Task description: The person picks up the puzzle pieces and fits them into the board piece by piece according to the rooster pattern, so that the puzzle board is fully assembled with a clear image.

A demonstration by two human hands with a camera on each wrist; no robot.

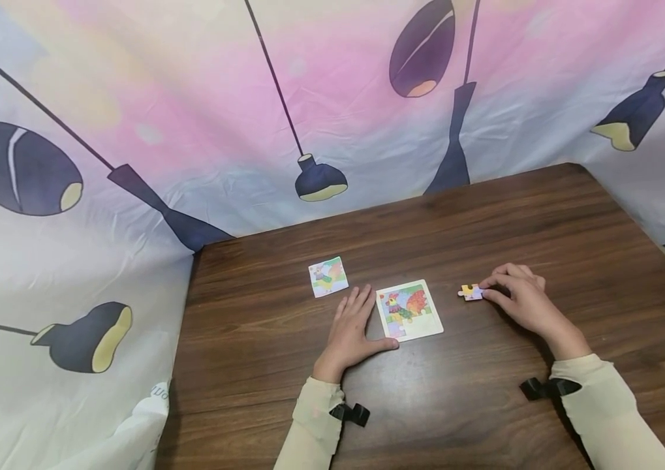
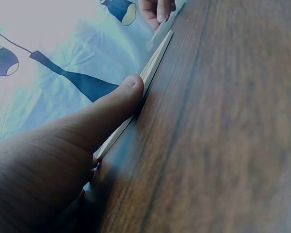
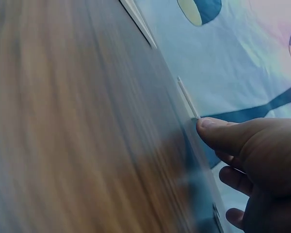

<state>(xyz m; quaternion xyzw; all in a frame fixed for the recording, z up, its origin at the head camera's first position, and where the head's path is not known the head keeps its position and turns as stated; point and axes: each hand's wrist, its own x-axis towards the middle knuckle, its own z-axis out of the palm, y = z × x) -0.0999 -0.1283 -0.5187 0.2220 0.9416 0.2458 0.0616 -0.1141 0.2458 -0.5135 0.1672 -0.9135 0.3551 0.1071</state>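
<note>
A square puzzle board point(image 1: 433, 325) with a pale rim and a partly assembled rooster picture lies on the wooden table; bare backing shows at its lower right. My left hand point(image 1: 353, 334) rests at the board's left side with fingers extended, its thumb on the near edge. In the left wrist view that thumb point(image 2: 132, 86) touches the rim of the board. To the right of the board, my right hand point(image 1: 520, 295) pinches a yellow and purple jigsaw piece point(image 1: 472, 292) between thumb and index finger. The right wrist view shows the jigsaw piece point(image 3: 186, 96) edge-on at the thumb tip.
A small picture card point(image 1: 328, 277) of the same rooster lies beyond my left fingertips. The dark wooden table point(image 1: 262, 365) meets a printed cloth backdrop point(image 1: 191, 117) at its far and left edges. Black straps with small mounts sit on both wrists.
</note>
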